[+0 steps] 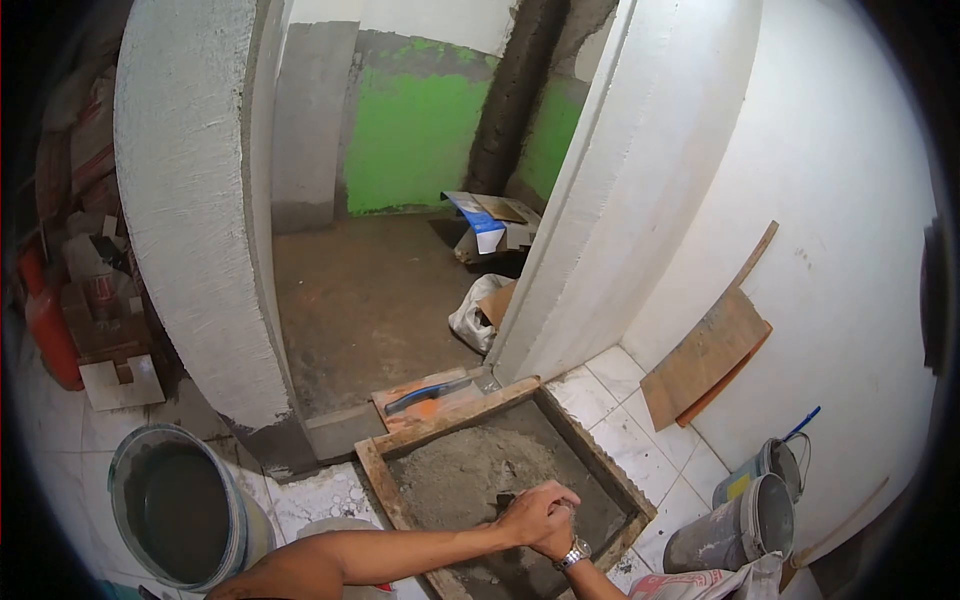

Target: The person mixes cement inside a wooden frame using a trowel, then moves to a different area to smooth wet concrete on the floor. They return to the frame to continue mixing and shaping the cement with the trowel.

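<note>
My left hand (532,512) and my right hand (556,540) meet over the near half of a wooden-framed mortar tray (372,468). Their fingers are curled and pressed together, and I cannot tell what is between them. A metal watch (575,553) circles my right wrist. Beneath the hands lies a heap of grey mortar (470,460), with a small dark patch just left of my left knuckles. A trowel with a blue handle (428,393) rests on an orange-stained board beyond the tray's far edge.
A large bucket of grey liquid (118,480) stands at left. Two smaller buckets (715,535) are by the right wall, near a white sack (720,583). Wooden boards (705,355) lean there. Beyond the doorway, a white bag (470,320) and cardboard lie on the floor.
</note>
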Motion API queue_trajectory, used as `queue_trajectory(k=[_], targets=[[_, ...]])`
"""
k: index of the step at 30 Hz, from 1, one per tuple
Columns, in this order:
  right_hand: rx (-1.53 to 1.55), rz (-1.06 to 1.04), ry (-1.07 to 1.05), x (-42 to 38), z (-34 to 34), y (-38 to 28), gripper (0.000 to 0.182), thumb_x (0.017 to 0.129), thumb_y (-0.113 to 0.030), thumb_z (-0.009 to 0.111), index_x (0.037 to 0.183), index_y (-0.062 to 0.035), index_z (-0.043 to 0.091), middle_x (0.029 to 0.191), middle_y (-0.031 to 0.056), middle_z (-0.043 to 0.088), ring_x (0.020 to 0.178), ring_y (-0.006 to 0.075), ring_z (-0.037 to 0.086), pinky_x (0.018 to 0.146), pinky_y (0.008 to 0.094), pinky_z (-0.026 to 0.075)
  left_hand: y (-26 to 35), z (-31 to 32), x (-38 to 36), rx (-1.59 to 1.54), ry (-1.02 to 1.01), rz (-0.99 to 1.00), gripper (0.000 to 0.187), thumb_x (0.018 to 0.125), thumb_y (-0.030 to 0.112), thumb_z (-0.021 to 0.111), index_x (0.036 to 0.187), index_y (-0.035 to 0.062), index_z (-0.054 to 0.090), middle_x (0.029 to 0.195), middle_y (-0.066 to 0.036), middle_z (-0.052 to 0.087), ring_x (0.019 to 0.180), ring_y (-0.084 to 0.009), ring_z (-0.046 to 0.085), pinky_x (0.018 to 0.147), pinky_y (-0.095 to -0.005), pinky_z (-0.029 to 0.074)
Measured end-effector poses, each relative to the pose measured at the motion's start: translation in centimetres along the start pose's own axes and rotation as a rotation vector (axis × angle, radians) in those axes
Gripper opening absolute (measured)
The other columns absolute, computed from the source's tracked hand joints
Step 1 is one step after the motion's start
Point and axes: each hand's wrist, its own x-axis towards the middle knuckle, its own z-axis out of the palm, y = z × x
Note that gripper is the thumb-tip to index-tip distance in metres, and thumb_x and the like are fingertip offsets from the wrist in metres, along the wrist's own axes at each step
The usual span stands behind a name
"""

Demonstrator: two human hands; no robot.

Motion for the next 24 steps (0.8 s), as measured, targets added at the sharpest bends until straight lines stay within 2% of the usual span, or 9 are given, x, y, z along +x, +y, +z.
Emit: queue_trajectory(k=[2, 4, 5, 7, 12, 15, 17, 19, 24], targets=[[0.074, -0.032, 0.027, 0.4, -2.0, -1.8, 0.047, 0.075, -0.025, 0.072, 0.115, -0.0056, 0.057, 0.112, 0.0183, 0.06, 0.103, 0.0338, 0.057, 0.086, 0.0427, 0.044, 1.5, -0.2, 0.1, -0.043, 0.076, -0.069, 0.018, 0.085, 0.016, 0.057, 0.092, 0.0021, 0.066, 0.091, -0.013, 0.064, 0.091, -0.0284, 0.063, 0.082, -0.0366, 0.05], [0.147, -0.065, 0.054, 0.6, -3.2, -2.9, 0.038, 0.071, -0.019, 0.075, 0.102, -0.0031, 0.062, 0.099, 0.0145, 0.064, 0.091, 0.0307, 0.062, 0.077, 0.041, 0.048, 0.7, 0.0, 0.1, -0.019, 0.064, -0.054, 0.019, 0.083, 0.016, 0.057, 0.092, 0.0024, 0.066, 0.092, -0.013, 0.064, 0.091, -0.0296, 0.063, 0.081, -0.038, 0.05], [0.147, -0.065, 0.052, 0.6, -3.2, -3.0, 0.038, 0.071, -0.019, 0.075, 0.102, -0.0031, 0.062, 0.099, 0.0145, 0.064, 0.091, 0.0307, 0.062, 0.077, 0.041, 0.048, 0.6, 0.0, 0.2, 0.006, 0.05, -0.037, 0.02, 0.081, 0.017, 0.057, 0.092, 0.0028, 0.066, 0.092, -0.013, 0.065, 0.09, -0.0309, 0.063, 0.08, -0.0394, 0.05], [0.087, -0.052, 0.01, 0.6, -3.4, -3.0, 0.045, 0.069, -0.02, 0.076, 0.108, -0.0031, 0.062, 0.109, 0.0162, 0.062, 0.102, 0.0322, 0.058, 0.079, 0.0405, 0.049, 0.3, -0.1, 0.1, 0.04, 0.016, -0.04, 0.02, 0.082, 0.017, 0.057, 0.092, 0.0032, 0.066, 0.092, -0.013, 0.065, 0.09, -0.031, 0.062, 0.08, -0.0395, 0.05], [0.042, -0.037, 0.022, 0.7, -2.5, -2.4, 0.039, 0.07, -0.022, 0.076, 0.101, -0.0035, 0.064, 0.101, 0.0162, 0.064, 0.095, 0.0335, 0.06, 0.076, 0.0416, 0.049, -0.3, 0.2, 0.1, 0.026, 0.019, -0.024, 0.019, 0.084, 0.019, 0.055, 0.088, 0.0043, 0.067, 0.09, -0.014, 0.064, 0.088, -0.0316, 0.062, 0.08, -0.0393, 0.049], [0.052, -0.034, 0.086, 0.7, -1.9, -1.9, 0.035, 0.07, -0.024, 0.075, 0.097, -0.0037, 0.064, 0.096, 0.0162, 0.065, 0.09, 0.0343, 0.061, 0.073, 0.0422, 0.049, -0.5, -0.1, 0.1, -0.048, -0.045, -0.093, 0.02, 0.086, 0.018, 0.055, 0.091, 0.003, 0.067, 0.09, -0.014, 0.064, 0.086, -0.03, 0.062, 0.081, -0.0351, 0.049], [0.059, -0.046, 0.126, 0.5, -1.8, -1.8, 0.033, 0.07, -0.024, 0.075, 0.094, -0.0039, 0.065, 0.093, 0.0162, 0.065, 0.087, 0.0348, 0.062, 0.072, 0.0426, 0.049, -0.1, -0.1, 0.1, -0.029, 0.003, 0.005, 0.02, 0.085, 0.016, 0.055, 0.094, 0.0026, 0.067, 0.09, -0.014, 0.065, 0.084, -0.0289, 0.062, 0.079, -0.0358, 0.049], [0.063, -0.057, 0.167, 0.4, -1.7, -1.7, 0.031, 0.07, -0.025, 0.074, 0.092, -0.004, 0.065, 0.089, 0.0162, 0.066, 0.084, 0.0354, 0.063, 0.07, 0.043, 0.049, 0.6, 0.0, 0.2, -0.008, 0.028, -0.008, 0.02, 0.085, 0.016, 0.055, 0.095, 0.0027, 0.066, 0.09, -0.014, 0.064, 0.083, -0.0288, 0.062, 0.078, -0.036, 0.049], [0.011, 0.029, 0.092, 0.0, -1.6, -1.6, 0.03, 0.07, -0.026, 0.074, 0.088, -0.004, 0.066, 0.085, 0.0163, 0.067, 0.079, 0.0359, 0.064, 0.068, 0.0435, 0.049, 0.9, -0.1, 0.0, 0.052, 0.004, -0.024, 0.021, 0.083, 0.013, 0.056, 0.098, 0.0031, 0.065, 0.09, -0.014, 0.064, 0.084, -0.0291, 0.062, 0.077, -0.0364, 0.049]])
